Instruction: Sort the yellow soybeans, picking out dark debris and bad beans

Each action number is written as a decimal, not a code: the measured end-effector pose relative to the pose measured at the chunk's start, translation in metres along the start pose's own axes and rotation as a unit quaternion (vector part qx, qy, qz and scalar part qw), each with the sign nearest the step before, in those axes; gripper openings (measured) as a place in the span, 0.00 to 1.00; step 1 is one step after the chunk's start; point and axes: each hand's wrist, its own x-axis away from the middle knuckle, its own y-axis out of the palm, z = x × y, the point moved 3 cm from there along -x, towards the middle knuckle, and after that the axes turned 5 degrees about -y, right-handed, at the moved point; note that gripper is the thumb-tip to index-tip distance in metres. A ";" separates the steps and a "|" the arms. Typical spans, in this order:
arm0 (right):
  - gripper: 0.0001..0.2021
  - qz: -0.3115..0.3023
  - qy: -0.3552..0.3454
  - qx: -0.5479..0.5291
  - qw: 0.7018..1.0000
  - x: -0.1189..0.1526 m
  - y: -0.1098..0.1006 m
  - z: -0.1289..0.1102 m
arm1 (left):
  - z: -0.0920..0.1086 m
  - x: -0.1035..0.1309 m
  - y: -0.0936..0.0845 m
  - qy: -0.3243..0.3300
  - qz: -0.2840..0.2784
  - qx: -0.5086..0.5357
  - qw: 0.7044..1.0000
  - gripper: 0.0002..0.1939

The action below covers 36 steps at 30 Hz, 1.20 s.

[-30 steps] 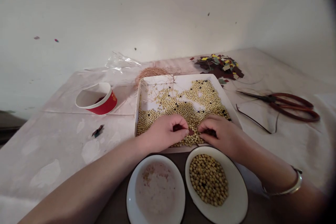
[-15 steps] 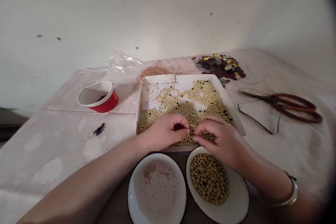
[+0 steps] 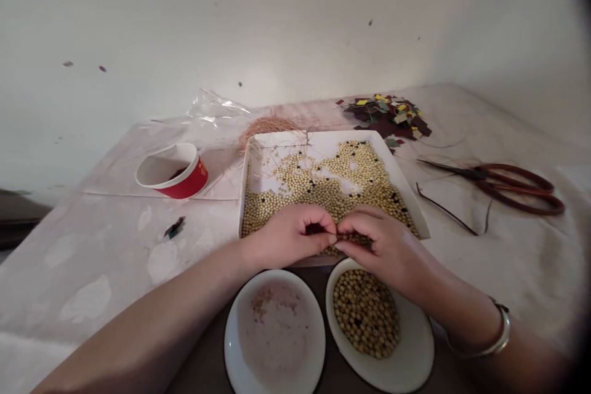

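Thumb and fingertips of my left hand are pinched together over the front of a shallow white tray. My right hand, with a metal bangle at the wrist, pinches from the other side. The fingertips of both almost touch, around a small dark red scrap that is nearly hidden between them. Small pale yellow beads, a few of them black, cover much of the tray. Below the right hand, an oval white dish holds larger tan beads.
A round white dish with reddish residue sits below my left hand. Left stands a red paper cup, near dark scraps. Brown-handled scissors and a bent dark strip lie right. Behind are tangled coppery strands and a scrap pile.
My right hand has moved slightly left, so the fingertips of both hands are closer together. The dark red scrap, plainer before, is now mostly covered by the fingers.
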 end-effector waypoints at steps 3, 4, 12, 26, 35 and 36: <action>0.05 -0.012 -0.005 0.001 1.000 0.000 0.002 0.001 | 0.000 -0.001 0.001 -0.004 -0.006 -0.002 1.000 0.04; 0.05 -0.012 -0.006 0.004 1.000 0.001 0.002 0.001 | 0.000 -0.001 0.001 -0.006 -0.008 -0.006 1.000 0.04; 0.08 -0.037 -0.019 0.008 0.999 0.001 0.002 -0.001 | 0.001 -0.001 0.001 -0.016 -0.005 -0.032 0.999 0.04; 0.03 -0.035 -0.007 0.006 0.999 0.001 0.002 -0.002 | 0.001 0.000 0.000 -0.011 0.019 -0.038 0.999 0.03; 0.05 0.033 -0.018 -0.009 0.999 0.002 -0.011 0.001 | 0.001 0.001 -0.005 -0.047 0.069 -0.019 0.996 0.05; 0.05 0.035 -0.023 -0.017 0.999 0.002 -0.014 -0.003 | 0.000 0.001 -0.005 -0.051 0.075 -0.012 0.996 0.06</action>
